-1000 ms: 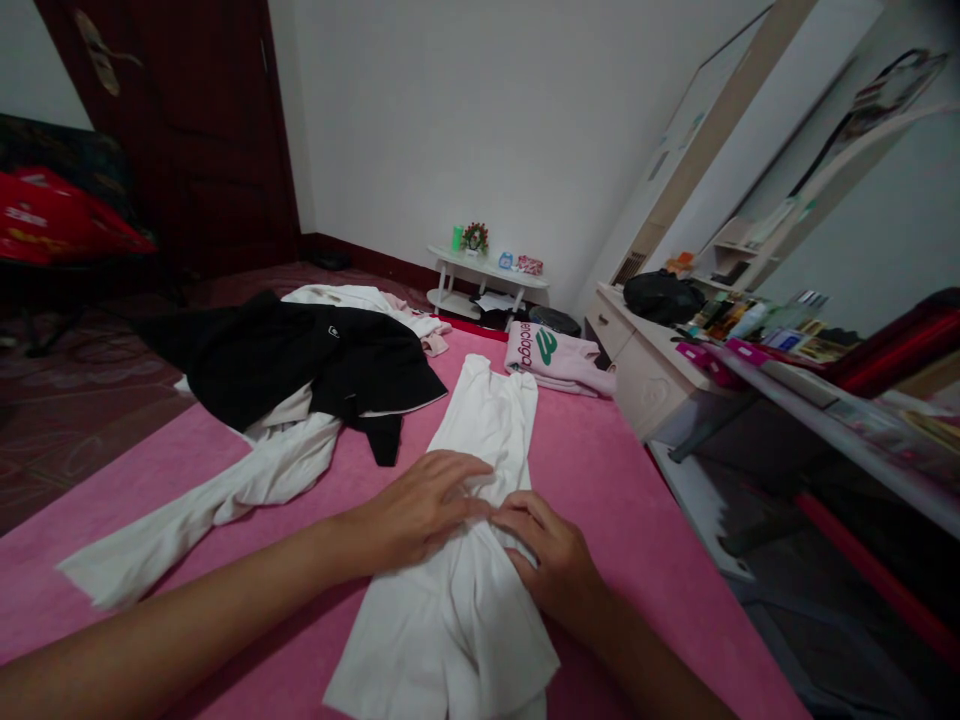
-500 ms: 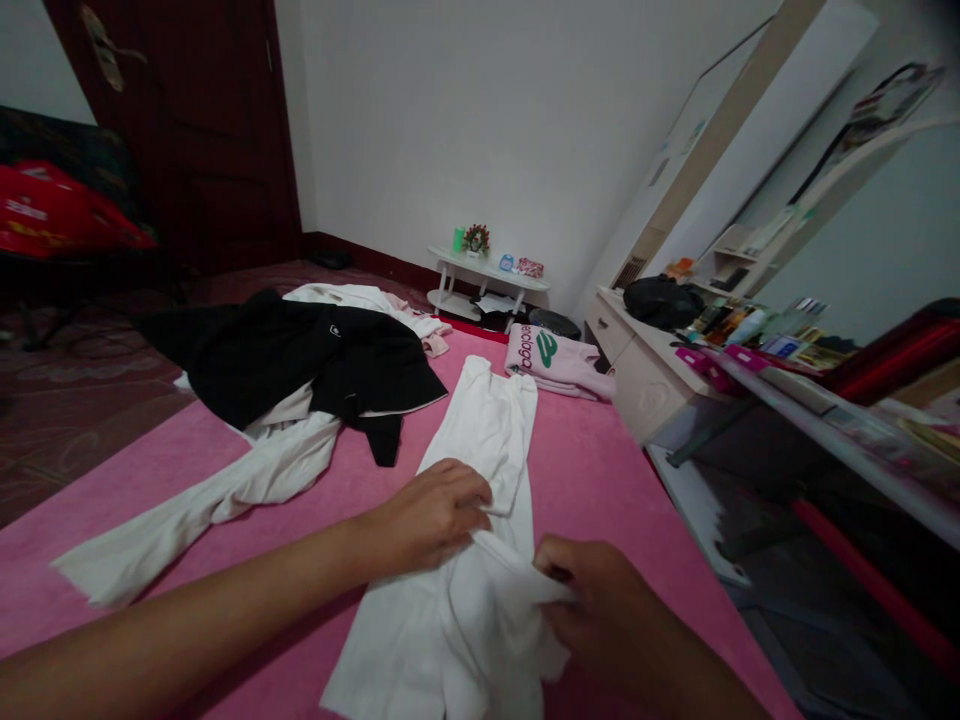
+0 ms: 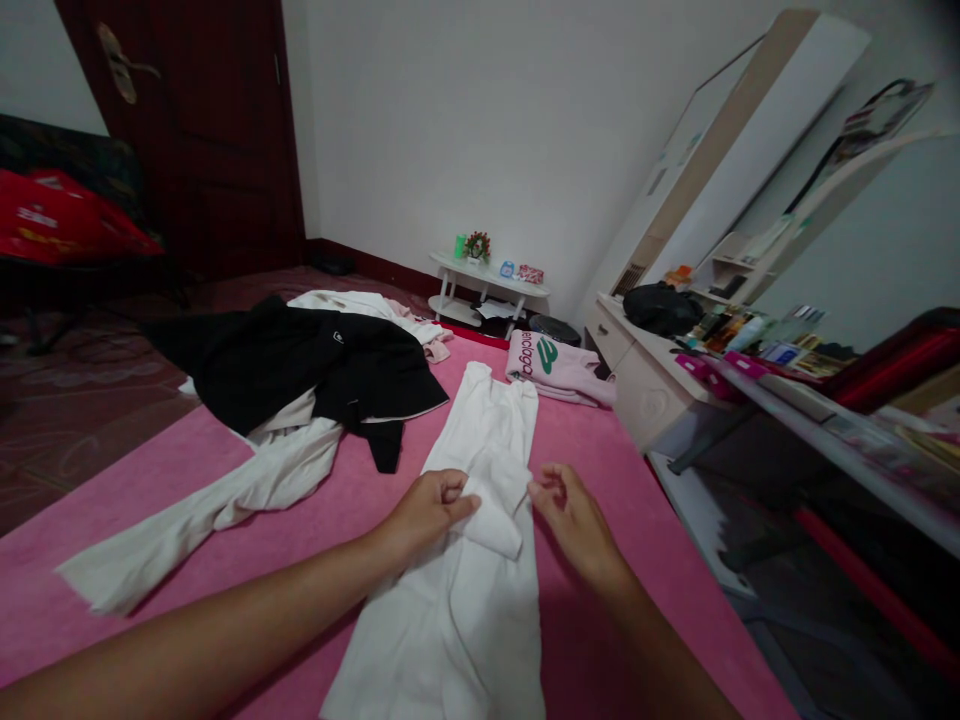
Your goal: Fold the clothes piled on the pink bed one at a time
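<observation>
A white garment [image 3: 450, 640], folded into a long narrow strip, lies lengthwise in front of me. Across its middle a loose flap of the same cloth is folded over, with one corner pointing toward me. My left hand [image 3: 427, 510] pinches the left edge of this flap between thumb and fingers. At the flap's right edge, my right hand [image 3: 566, 510] has its fingers curled, and thumb and fingertip close on the cloth there. The pink bed surface [image 3: 607, 600] is beneath both hands.
A black garment [image 3: 292, 360] is heaped at the left over white clothing, with one white sleeve [image 3: 217, 500] trailing toward me. A folded pink top [image 3: 559, 370] lies at the far end. To the right stand a dresser [image 3: 645, 370] and a cluttered glass-topped table [image 3: 840, 430].
The white flap, earlier held up near me by my right hand, now lies forward on the strip. My right hand has moved forward and slightly left; my left hand now pinches the flap's edge.
</observation>
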`<state>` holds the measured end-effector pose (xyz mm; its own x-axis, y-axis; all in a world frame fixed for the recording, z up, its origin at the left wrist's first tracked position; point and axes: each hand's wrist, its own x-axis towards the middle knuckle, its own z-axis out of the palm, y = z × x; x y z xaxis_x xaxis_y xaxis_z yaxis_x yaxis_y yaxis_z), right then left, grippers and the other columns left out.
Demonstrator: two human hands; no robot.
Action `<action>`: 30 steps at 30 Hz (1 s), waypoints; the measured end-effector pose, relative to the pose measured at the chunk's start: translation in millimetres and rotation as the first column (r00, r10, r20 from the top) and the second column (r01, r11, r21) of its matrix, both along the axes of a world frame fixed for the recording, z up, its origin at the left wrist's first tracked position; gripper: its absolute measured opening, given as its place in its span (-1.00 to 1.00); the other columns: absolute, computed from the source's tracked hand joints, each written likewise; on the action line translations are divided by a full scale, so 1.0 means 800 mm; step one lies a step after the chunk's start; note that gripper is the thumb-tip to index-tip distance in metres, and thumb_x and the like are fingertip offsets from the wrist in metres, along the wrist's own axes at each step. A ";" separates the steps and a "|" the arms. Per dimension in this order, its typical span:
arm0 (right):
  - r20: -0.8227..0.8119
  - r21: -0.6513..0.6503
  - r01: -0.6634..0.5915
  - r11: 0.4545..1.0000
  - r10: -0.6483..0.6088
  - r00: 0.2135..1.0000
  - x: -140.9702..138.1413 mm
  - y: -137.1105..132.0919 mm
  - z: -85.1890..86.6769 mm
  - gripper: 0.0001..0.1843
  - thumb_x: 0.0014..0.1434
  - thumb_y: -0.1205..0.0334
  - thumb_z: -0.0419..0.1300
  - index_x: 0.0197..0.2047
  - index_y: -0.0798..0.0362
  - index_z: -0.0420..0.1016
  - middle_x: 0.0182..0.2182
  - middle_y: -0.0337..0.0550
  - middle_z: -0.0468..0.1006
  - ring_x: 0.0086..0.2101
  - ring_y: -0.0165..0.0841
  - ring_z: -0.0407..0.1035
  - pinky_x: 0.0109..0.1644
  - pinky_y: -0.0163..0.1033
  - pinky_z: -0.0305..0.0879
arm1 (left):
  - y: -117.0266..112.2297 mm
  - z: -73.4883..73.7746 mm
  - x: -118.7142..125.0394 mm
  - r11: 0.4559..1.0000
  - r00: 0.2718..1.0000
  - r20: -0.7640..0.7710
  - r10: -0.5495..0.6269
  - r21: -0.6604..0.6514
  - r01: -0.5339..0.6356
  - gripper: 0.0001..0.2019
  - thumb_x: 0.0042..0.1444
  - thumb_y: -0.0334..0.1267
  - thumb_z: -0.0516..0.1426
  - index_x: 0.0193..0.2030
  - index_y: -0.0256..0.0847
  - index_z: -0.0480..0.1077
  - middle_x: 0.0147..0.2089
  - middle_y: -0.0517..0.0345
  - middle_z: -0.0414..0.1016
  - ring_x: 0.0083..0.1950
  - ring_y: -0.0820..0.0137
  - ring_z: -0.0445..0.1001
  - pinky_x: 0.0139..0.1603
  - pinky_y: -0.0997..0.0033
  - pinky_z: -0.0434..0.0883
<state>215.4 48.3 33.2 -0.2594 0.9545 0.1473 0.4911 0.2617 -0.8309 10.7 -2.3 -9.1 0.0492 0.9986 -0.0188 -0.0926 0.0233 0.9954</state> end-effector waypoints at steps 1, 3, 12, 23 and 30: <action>-0.071 -0.073 -0.039 0.997 0.034 0.997 0.001 -0.002 -0.011 -0.54 0.06 -0.08 0.23 -0.09 0.04 0.31 -0.27 -0.09 0.46 -0.30 -0.29 0.38 -0.22 -0.20 0.31 | 0.000 0.001 0.001 1.000 1.000 0.019 0.001 -0.003 -0.001 -0.52 -0.08 0.10 0.26 -0.50 -0.21 0.12 -0.57 0.40 -0.02 -0.57 0.61 -0.04 -0.57 0.56 -0.10; -0.242 -0.220 -0.166 0.961 0.111 0.964 -0.001 -0.009 -0.023 -0.48 0.00 -0.03 0.28 -0.05 0.03 0.25 -0.40 -0.23 0.43 -0.43 -0.36 0.36 -0.35 -0.26 0.30 | -0.003 0.005 0.003 1.000 0.997 0.069 -0.025 -0.005 0.026 -0.56 -0.08 0.10 0.26 -0.40 -0.24 0.22 -0.56 0.37 0.10 -0.57 0.59 0.06 -0.55 0.58 -0.01; 0.023 0.018 -0.271 0.962 0.271 0.962 0.025 -0.033 -0.002 -0.79 0.12 0.35 0.09 -0.20 0.03 0.51 -0.33 -0.11 0.50 -0.31 -0.33 0.42 -0.22 -0.24 0.38 | -0.050 0.038 -0.032 0.916 0.844 -0.513 -0.157 0.243 0.319 -0.76 0.22 -0.22 0.06 -0.40 -0.27 0.43 -0.36 0.12 0.42 -0.27 0.41 0.41 -0.19 0.46 0.34; 0.695 0.222 -0.734 0.641 0.424 0.581 0.035 -0.028 -0.019 -0.39 0.17 0.49 -0.03 0.25 -0.11 0.29 0.27 -0.14 0.23 0.29 -0.20 0.02 0.28 0.04 0.09 | -0.034 0.035 -0.100 0.668 0.410 -0.902 0.135 0.389 0.635 -0.40 0.14 -0.53 0.01 0.30 0.00 0.16 0.38 -0.04 0.10 0.37 0.16 0.10 0.30 0.07 0.18; 0.531 0.276 -0.717 0.640 0.520 0.669 0.019 -0.022 -0.028 -0.57 0.23 0.19 0.06 0.18 -0.15 0.36 0.20 -0.10 0.33 0.24 -0.21 0.13 0.27 0.05 0.03 | -0.029 0.038 -0.075 0.516 0.470 -0.882 -0.020 0.393 0.761 -0.78 0.22 -0.25 0.01 -0.03 -0.16 0.36 0.32 -0.06 0.23 0.37 0.11 0.08 0.33 0.00 0.07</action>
<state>230.7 30.3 10.8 -0.8870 0.3921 0.2440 0.3033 0.8930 -0.3324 -49.7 -25.7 21.6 0.7745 0.5305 0.3446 0.4197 -0.8385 0.3476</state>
